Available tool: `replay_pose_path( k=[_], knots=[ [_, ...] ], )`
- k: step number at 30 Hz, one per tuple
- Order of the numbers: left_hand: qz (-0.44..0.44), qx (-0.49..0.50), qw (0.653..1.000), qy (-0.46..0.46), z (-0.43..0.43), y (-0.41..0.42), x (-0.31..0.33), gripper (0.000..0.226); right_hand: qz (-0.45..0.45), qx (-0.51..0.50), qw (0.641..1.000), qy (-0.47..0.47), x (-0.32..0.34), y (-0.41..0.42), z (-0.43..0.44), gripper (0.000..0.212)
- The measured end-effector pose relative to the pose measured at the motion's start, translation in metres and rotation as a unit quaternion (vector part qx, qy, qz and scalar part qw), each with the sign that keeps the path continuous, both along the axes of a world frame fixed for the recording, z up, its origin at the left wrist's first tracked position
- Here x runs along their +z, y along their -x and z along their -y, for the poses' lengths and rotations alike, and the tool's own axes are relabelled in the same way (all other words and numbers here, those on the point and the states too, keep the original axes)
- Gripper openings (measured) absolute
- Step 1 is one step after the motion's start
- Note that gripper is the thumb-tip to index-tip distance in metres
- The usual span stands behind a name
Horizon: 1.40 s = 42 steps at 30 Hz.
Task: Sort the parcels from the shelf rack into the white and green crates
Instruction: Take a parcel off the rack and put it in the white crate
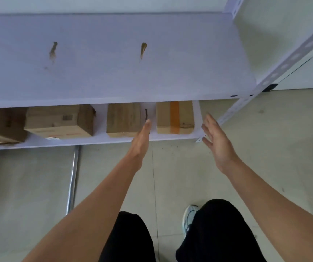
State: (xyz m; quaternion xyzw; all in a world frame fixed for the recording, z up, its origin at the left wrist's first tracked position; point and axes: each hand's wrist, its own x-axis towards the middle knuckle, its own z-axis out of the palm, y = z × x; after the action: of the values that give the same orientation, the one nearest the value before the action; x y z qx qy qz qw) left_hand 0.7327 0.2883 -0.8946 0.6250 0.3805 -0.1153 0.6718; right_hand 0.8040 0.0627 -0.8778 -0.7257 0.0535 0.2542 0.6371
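Note:
Several cardboard parcels stand on the lower shelf [114, 139] of the white rack. The rightmost is a small box with an orange tape stripe [174, 118]. Left of it sits a plain brown box [123, 120], then a larger box with a label [59, 121], and a dark box [0, 125] at the far left. My left hand [142, 137] reaches with straight fingers into the gap between the plain box and the taped box. My right hand [216, 138] is held flat and open just right of the taped box, apart from it. Neither crate is in view.
The upper shelf board [114, 57] overhangs the parcels and bears two brown smears. A perforated white upright [291, 59] stands at the right corner. A chrome pole [72, 178] lies on the tiled floor at the left. My legs and a shoe [189, 218] are below.

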Motion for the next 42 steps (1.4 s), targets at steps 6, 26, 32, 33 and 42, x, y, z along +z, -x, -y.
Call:
replay_pose_path(
  k=[6, 26, 32, 33, 42],
  knots=[
    [0.064, 0.002, 0.998, 0.005, -0.022, -0.052, -0.076, 0.077, 0.044, 0.005, 0.999, 0.009, -0.077, -0.061, -0.018, 0.06],
    [0.024, -0.01, 0.999, 0.025, -0.023, -0.172, -0.189, 0.085, -0.058, 0.005, 0.994, 0.087, -0.21, -0.176, -0.037, 0.1],
    [0.105, 0.075, 0.991, 0.046, -0.03, -0.163, -0.181, 0.079, 0.015, -0.045, 0.999, 0.006, -0.2, -0.173, -0.034, 0.06],
    [0.12, 0.075, 0.989, 0.044, -0.031, -0.161, -0.179, 0.08, 0.027, -0.054, 0.998, -0.011, -0.198, -0.173, -0.034, 0.054],
    [0.162, 0.071, 0.984, 0.037, -0.024, -0.14, -0.164, 0.07, 0.07, -0.101, 0.989, -0.08, -0.195, -0.157, -0.031, 0.056]
  ],
)
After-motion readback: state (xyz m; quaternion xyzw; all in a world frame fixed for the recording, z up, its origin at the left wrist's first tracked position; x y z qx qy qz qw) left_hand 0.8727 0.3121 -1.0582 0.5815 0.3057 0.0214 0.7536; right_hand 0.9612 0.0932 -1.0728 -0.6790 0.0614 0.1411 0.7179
